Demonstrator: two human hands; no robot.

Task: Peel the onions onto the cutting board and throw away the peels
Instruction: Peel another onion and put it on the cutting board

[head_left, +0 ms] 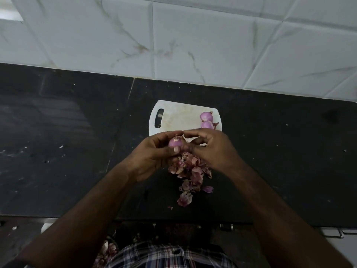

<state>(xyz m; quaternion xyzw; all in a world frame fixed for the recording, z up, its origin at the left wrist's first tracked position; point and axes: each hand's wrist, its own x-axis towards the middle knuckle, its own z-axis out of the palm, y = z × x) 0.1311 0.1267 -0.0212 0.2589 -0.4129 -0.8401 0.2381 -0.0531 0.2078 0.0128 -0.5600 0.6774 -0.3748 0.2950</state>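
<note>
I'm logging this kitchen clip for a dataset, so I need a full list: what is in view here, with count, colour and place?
cutting board: one, white, on the counter near the wall, handle slot at its left end
onions on the board: two, purple, at the board's right end, one nearer than the other
held onion: one, purple, above the board's near edge
peel pile: one heap, pinkish brown, on the counter on the near side of the board
counter: one, black
wall tiles: white with brown veins, behind the counter
checked shirt: one, bottom edge of view
left hand: holds the onion
right hand: fingertips at the onion, exact grip unclear
</note>
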